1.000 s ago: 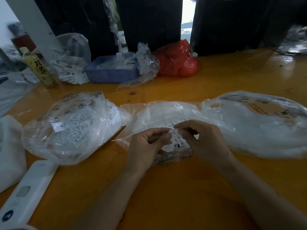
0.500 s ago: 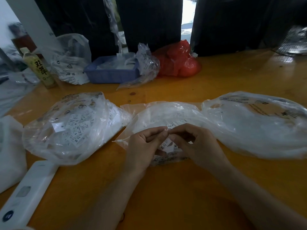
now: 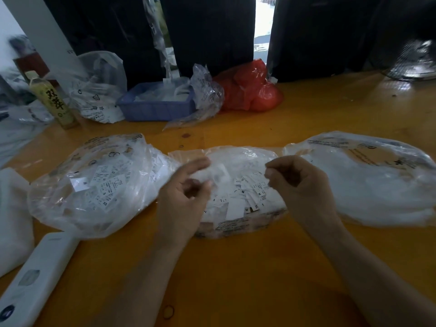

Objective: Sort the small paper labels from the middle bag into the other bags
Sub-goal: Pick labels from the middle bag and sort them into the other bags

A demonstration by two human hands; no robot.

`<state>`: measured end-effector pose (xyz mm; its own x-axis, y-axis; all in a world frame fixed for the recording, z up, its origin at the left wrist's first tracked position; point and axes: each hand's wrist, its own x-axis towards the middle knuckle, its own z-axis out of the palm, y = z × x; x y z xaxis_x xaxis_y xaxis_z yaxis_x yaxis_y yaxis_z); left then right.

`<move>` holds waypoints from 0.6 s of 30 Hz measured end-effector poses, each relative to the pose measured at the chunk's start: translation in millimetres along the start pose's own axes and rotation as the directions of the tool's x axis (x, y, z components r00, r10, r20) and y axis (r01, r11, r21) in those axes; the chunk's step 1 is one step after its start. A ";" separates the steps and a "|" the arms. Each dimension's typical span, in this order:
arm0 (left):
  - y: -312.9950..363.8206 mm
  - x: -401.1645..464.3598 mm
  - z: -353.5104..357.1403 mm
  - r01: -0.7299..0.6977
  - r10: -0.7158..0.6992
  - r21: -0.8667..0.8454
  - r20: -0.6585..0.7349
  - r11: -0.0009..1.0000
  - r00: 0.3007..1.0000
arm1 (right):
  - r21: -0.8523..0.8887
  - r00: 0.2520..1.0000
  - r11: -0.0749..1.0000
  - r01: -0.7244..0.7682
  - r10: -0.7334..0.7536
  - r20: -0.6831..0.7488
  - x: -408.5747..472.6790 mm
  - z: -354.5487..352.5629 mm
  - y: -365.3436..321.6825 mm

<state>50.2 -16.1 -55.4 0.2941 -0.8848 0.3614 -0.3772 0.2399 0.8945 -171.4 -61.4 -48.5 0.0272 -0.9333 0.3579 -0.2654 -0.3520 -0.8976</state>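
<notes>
Three clear plastic bags lie in a row on the orange table. The middle bag (image 3: pixel 238 159) is open and shows a heap of small white size labels (image 3: pixel 247 199). My left hand (image 3: pixel 181 201) hovers over its left side, motion-blurred, thumb and forefinger pinching a blurred white label (image 3: pixel 219 175). My right hand (image 3: pixel 302 187) is over the bag's right side with curled fingers and fingertips together; whether a label sits between them is hidden. The left bag (image 3: pixel 94 185) holds printed labels. The right bag (image 3: pixel 368 182) holds white contents.
At the back stand a blue tray (image 3: pixel 153 109), a red plastic bag (image 3: pixel 250 90), more clear bags and a drink bottle (image 3: pixel 52 100). A white flat device (image 3: pixel 35 277) lies at the near left beside white cloth (image 3: pixel 11 220). A fan (image 3: pixel 415 60) is far right.
My hands were together at the middle bag's mouth; now they have pulled apart, the left going left and the right going right and up.
</notes>
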 end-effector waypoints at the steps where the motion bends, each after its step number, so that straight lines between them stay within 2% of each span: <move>1: 0.5 5.0 -10.6 -0.094 0.102 0.076 -0.107 0.993 0.989 | -0.036 0.997 0.999 0.028 -0.031 -0.078 3.6 -6.0 -1.1; 3: -1.8 20.5 -37.2 -0.203 0.313 0.337 -0.313 0.919 0.897 | -0.225 0.971 0.972 0.072 -0.120 -0.207 13.8 -22.2 -0.5; 5: -7.9 34.6 -68.3 -0.063 0.353 0.562 -0.424 0.825 0.834 | -0.476 0.966 0.879 0.012 -0.133 -0.221 25.4 -41.1 5.6; 7: -21.7 41.0 -93.0 0.159 0.216 0.639 -0.467 0.752 0.857 | -0.671 0.980 0.737 -0.082 -0.061 -0.188 34.4 -58.6 18.1; 9: -32.2 42.0 -105.4 0.291 0.078 0.672 -0.462 0.681 0.883 | -0.770 0.984 0.624 -0.137 -0.005 -0.179 40.1 -71.4 27.2; 11: -37.7 42.9 -108.4 0.325 0.031 0.735 -0.425 0.595 0.905 | -0.830 0.983 0.527 -0.180 0.073 -0.167 42.8 -78.6 33.5; 14: -40.6 43.7 -105.6 0.395 -0.021 0.824 -0.423 0.406 0.906 | -0.913 0.944 0.352 -0.206 0.318 -0.090 42.7 -77.7 38.3; 16: -40.6 43.0 -103.4 0.421 -0.030 0.828 -0.442 0.371 0.896 | -0.933 0.936 0.306 -0.187 0.343 -0.075 41.1 -75.9 41.4; 18: -40.0 42.0 -100.7 0.422 -0.006 0.819 -0.456 0.389 0.890 | -0.926 0.947 0.325 -0.193 0.308 -0.090 42.5 -77.1 44.1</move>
<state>166.1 -22.6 -49.5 0.6646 -0.6067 0.4362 -0.7416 -0.6070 0.2856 -256.3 -111.1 -53.0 -0.1426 -0.9861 0.0857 -0.9837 0.1316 -0.1225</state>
